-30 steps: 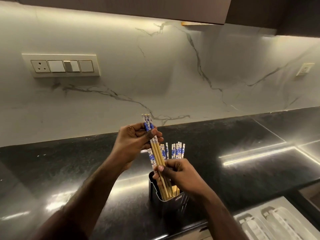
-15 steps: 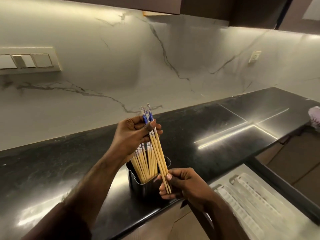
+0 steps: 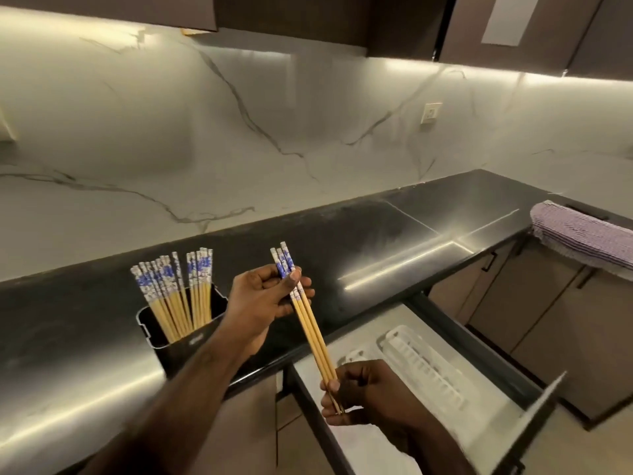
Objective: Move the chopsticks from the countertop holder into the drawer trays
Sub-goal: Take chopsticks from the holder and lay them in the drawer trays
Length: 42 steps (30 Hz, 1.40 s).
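Note:
A small bunch of chopsticks, wooden with blue-and-white patterned tops, hangs in the air over the counter's front edge. My left hand pinches its patterned top end and my right hand grips its thin tips, just above the open drawer. The black holder stands on the dark countertop to the left of my left forearm, with several more chopsticks upright inside. White ribbed trays lie in the drawer, partly hidden by my right hand.
The dark polished countertop runs along a marble backsplash and turns at the right corner. A purple striped cloth hangs over the counter edge at the right. Brown cabinet doors stand below it, beyond the drawer.
The bunch of chopsticks has come out of the holder and moved right, toward the open drawer. Both hands still hold it. The view has swung right, showing more of the drawer.

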Tool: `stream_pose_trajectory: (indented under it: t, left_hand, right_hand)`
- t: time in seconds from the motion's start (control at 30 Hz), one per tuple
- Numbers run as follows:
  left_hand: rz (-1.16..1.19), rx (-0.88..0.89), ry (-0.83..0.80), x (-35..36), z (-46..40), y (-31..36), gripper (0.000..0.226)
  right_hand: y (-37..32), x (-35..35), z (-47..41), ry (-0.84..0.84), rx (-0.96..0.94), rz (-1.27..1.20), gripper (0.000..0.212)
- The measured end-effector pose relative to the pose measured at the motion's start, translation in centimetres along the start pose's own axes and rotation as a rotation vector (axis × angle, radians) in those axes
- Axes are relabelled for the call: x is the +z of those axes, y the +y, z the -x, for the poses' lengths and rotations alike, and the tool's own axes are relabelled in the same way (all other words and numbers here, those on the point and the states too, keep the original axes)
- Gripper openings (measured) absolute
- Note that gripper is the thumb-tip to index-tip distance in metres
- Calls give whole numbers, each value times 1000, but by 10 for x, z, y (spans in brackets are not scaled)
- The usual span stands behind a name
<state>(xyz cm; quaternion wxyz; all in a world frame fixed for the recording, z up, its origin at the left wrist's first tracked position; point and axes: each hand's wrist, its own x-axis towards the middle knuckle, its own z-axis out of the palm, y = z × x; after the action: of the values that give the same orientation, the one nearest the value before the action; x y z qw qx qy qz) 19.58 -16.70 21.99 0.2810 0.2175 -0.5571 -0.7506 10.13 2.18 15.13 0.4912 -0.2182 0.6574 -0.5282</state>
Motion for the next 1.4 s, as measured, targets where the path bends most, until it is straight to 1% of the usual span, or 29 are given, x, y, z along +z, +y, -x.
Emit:
stream_pose_trajectory:
  t: [0.17, 0.33, 0.6, 0.8, 0.93, 1.07, 1.13, 1.3, 1.4]
  left_hand:
    - [78, -125, 37, 60, 8, -43, 18]
    - [136, -253, 53, 90, -1, -76, 19]
    - [259, -435, 65, 103, -35, -126, 20]
    - [287, -534, 47, 106, -52, -156, 23]
    - [288, -611, 26, 108, -59, -171, 24]
    - [255, -676, 8, 115, -62, -191, 25]
    - [249, -706, 19, 122, -65, -203, 27]
    - [261, -780, 107, 135, -73, -233, 30]
    - [273, -834, 153, 142, -78, -251, 23]
  right_hand:
    - [24, -59, 37, 57, 96, -62, 12]
    - [40, -91, 57, 131, 119, -131, 11]
    - [56, -116, 55, 284, 188, -279, 13]
    - [69, -126, 41, 403, 220, -393, 16]
    - [82, -130, 32, 489, 240, -479, 13]
    - [88, -142, 24, 502, 300, -387, 17]
    - [90, -150, 17, 499, 318, -329, 15]
    - [101, -171, -7, 510, 341, -214, 13]
    - [113, -182, -23, 516, 352, -144, 12]
